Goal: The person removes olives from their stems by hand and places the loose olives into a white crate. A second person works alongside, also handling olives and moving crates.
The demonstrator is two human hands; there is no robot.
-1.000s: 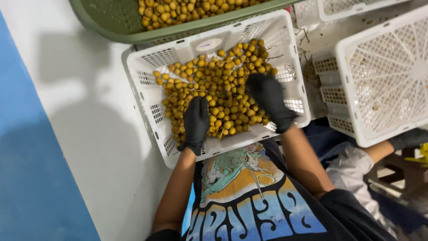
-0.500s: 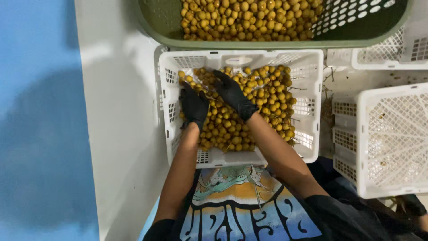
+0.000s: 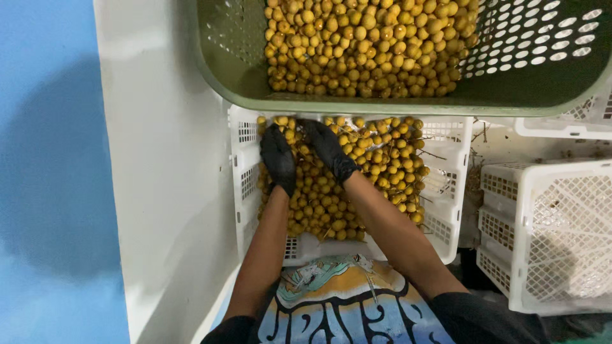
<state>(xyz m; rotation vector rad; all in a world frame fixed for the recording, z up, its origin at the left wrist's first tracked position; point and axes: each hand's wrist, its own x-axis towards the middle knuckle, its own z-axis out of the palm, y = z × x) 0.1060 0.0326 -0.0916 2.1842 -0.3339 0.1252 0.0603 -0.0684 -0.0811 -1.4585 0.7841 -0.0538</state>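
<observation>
Head view: both black-gloved hands lie palm-down on the small yellow fruits (image 3: 376, 165) filling a white slotted crate (image 3: 446, 236). The left hand (image 3: 278, 159) rests at the crate's ten o'clock, fingers together and sunk among the fruit; the right hand (image 3: 328, 148) sits just beside it at eleven o'clock, fingers loosely spread. Whether either hand clutches fruit cannot be told. At twelve o'clock a green basket (image 3: 382, 105) holds more. An empty white crate (image 3: 548, 236) stands at three o'clock.

Gloved left hand (image 3: 278, 159), right hand (image 3: 328, 148) on yellow fruit (image 3: 376, 165), white crate (image 3: 245, 191)
</observation>
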